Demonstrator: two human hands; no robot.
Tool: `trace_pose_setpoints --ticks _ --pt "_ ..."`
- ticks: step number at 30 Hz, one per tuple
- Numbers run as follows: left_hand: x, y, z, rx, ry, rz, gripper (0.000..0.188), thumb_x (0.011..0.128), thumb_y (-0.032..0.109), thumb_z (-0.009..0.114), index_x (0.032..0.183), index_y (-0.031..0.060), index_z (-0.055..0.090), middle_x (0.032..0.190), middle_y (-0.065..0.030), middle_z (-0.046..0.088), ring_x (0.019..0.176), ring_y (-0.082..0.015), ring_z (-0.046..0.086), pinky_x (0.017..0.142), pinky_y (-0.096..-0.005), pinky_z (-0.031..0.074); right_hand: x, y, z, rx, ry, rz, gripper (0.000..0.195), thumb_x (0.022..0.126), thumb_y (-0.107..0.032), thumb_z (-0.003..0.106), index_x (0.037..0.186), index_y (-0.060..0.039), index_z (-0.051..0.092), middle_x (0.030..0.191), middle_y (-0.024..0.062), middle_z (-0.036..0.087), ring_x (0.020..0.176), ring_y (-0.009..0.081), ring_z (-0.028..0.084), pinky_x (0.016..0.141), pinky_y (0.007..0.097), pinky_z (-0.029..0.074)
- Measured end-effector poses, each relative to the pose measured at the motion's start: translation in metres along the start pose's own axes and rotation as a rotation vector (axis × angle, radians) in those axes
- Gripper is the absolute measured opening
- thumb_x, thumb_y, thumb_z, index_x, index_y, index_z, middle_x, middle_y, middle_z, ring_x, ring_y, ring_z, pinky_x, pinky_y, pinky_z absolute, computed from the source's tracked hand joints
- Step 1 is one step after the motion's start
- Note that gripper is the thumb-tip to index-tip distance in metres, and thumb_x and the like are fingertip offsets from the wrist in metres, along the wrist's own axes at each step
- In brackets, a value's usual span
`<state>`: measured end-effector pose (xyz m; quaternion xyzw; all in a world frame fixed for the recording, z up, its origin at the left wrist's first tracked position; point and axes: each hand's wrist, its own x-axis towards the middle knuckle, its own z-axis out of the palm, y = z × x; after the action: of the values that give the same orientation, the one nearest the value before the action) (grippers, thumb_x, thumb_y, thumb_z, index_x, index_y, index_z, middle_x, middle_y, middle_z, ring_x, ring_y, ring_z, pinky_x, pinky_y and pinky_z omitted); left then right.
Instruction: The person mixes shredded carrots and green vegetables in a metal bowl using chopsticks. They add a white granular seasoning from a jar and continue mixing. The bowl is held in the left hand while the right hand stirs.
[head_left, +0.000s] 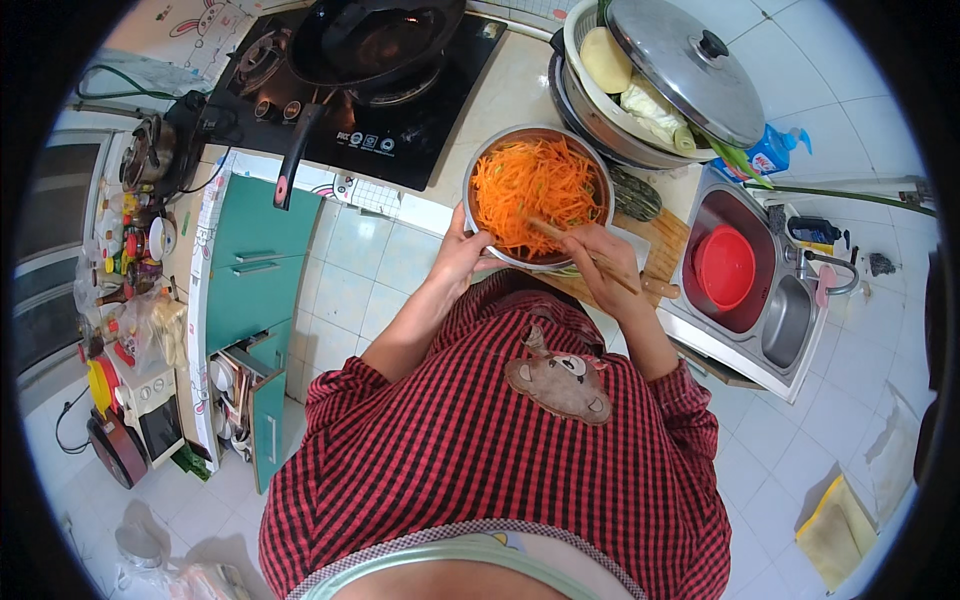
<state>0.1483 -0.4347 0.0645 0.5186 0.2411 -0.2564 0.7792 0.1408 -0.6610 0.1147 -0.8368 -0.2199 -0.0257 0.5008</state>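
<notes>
A steel bowl (469, 187) full of shredded carrot (532, 187) is in front of me at the counter. My left hand (461, 255) grips the bowl's near left rim, thumb on the edge. Wooden chopsticks (600, 262) slant from my right hand (604, 262), their tips among the carrot shreds. A few green bits show in the carrot. Under and right of the bowl lies a wooden cutting board (667, 240). A knife's wooden handle (660, 286) pokes out beside my right hand; its blade is mostly hidden. A dark green squash (636, 193) rests behind the board.
A black wok (375, 45) stands on the gas stove (442, 127), its handle (296, 150) jutting over the front edge. Stacked basins (577, 97) hold vegetables under a steel lid (690, 67). The sink (697, 202) on the right contains a red basin (725, 266). A lower cabinet door (268, 427) hangs open.
</notes>
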Motion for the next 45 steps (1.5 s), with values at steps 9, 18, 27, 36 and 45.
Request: trace_pose_setpoints --ticks 9,18,27,36,45 --pt "0.002 -0.004 -0.004 0.039 0.044 0.016 0.077 0.085 -0.008 0.044 0.146 0.0258 0.011 0.125 -0.0194 0.050 0.100 -0.0305 0.063 0.070 -0.0405 0.061 0.007 0.007 -0.034 0.529 0.472 0.398 0.026 0.097 -0.021 0.048 0.097 0.0026 0.059 0.081 0.0115 0.064 0.071 0.0197 0.065 0.066 0.0311 0.055" --pt "0.006 -0.012 -0.007 0.035 0.006 0.002 0.075 0.085 -0.009 0.043 0.146 0.0243 0.013 0.122 -0.0188 0.051 0.100 -0.0296 0.063 0.068 -0.0405 0.062 0.008 0.020 0.012 0.661 0.276 0.555 0.026 0.098 -0.020 0.047 0.097 0.0035 0.059 0.087 0.0108 0.064 0.074 0.0177 0.064 0.070 0.0283 0.054" --pt "-0.008 0.003 -0.008 0.184 -0.078 -0.014 0.076 0.084 -0.005 0.047 0.147 0.0215 0.015 0.122 -0.0149 0.053 0.100 -0.0246 0.062 0.067 -0.0341 0.061 0.052 -0.003 -0.013 0.309 -0.172 0.201 0.023 0.097 -0.018 0.049 0.093 0.0013 0.060 0.081 0.0054 0.062 0.072 0.0115 0.059 0.066 0.0249 0.049" --pt "-0.009 0.016 -0.030 0.418 -0.177 -0.030 0.075 0.083 0.000 0.051 0.148 0.0197 0.019 0.120 -0.0134 0.056 0.098 -0.0204 0.062 0.062 -0.0286 0.059 0.078 0.037 -0.040 0.464 -0.008 0.295 0.023 0.095 -0.021 0.053 0.092 0.0005 0.062 0.082 0.0045 0.064 0.071 0.0099 0.059 0.065 0.0237 0.049" --pt "-0.006 -0.003 -0.038 0.157 -0.114 0.020 0.076 0.081 -0.006 0.048 0.147 0.0186 0.019 0.121 -0.0174 0.054 0.094 -0.0244 0.064 0.063 -0.0327 0.061 0.025 0.051 -0.050 0.462 0.267 0.448 0.027 0.096 -0.023 0.051 0.097 0.0028 0.060 0.086 0.0081 0.064 0.074 0.0136 0.062 0.069 0.0253 0.051"
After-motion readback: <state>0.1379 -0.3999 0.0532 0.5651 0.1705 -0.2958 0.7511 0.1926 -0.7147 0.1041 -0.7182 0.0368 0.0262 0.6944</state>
